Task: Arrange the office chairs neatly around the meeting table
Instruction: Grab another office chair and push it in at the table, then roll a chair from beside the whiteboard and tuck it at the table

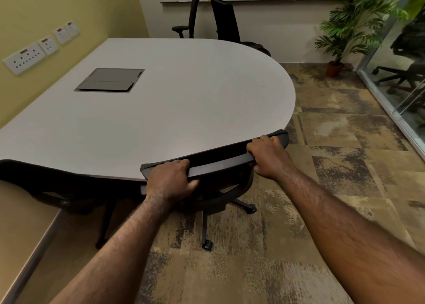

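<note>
Both forearms reach forward from the bottom edge, bare, over patterned brown carpet (333, 131).

Left hand (169, 180) grips the top rail of a black chair (220, 163): fingers curled over the rail's near-left end, thumb tucked under, closed tight on it. Right hand (269, 156) grips the same rail toward its right end, fingers wrapped over the top edge, also closed on it. The two hands sit well apart along the rail.

The chair's back stands against the near rim of the counter (184, 101), at the start of its rounded end; the rail overlaps the rim as seen from above. Below, the chair's base shows: two legs with castors on the carpet, one castor (207, 245) nearest the camera, another out to the right. The seat is hidden under the counter and the backrest.

To the left, a second black chair (46, 179) is also against the near rim, only its back's top and part of its frame showing; a counter leg stands between the two.

The counter is pale grey, long, with a rounded right end. A grey hatch (110, 80) is set flush in its top.

Left wall: a row of white sockets (25, 58).

Beyond the far rim, two more black chairs: one (192, 16) side-on with an armrest visible, one (226, 20) beside it, its back tilted, seat close to the rim.

Far right corner: a potted plant (349, 30) on the carpet, next to a glass partition (395, 78).
</note>
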A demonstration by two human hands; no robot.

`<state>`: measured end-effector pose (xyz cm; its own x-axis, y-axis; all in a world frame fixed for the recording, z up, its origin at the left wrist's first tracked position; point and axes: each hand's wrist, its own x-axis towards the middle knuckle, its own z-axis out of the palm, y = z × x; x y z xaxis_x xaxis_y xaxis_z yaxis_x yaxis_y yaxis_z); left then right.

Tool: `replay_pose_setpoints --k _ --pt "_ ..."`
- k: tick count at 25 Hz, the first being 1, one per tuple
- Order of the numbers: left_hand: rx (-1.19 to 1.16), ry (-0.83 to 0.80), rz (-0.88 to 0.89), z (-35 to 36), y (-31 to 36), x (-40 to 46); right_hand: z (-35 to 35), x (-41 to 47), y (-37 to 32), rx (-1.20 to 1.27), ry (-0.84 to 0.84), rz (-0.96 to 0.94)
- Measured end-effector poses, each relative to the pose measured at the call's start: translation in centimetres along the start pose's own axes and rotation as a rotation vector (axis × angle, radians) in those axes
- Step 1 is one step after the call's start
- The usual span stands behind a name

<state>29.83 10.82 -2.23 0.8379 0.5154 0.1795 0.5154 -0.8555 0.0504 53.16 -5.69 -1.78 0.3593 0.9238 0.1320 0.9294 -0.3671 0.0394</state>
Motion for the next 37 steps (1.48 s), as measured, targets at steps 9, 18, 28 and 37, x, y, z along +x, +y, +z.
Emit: replay_pose_setpoints --k 9,18,28,37 --pt "-0.124 0.231 0.135 -4.0 0.6 0.8 -4.8 -3.6 -0.4 0.098 0.243 0.077" --pt "-0.188 0.341 0.212 -7.5 6.2 7.4 -10.0 -5.0 5.0 0.040 0.383 0.180" --pt "-0.175 0.449 0.226 -8.3 19.0 18.3 -12.9 -6.3 21.5 0.002 0.526 0.351" --pt "-0.193 0.465 0.265 -6.7 30.3 28.1 -12.8 -8.4 35.0 -0.071 0.586 0.444"
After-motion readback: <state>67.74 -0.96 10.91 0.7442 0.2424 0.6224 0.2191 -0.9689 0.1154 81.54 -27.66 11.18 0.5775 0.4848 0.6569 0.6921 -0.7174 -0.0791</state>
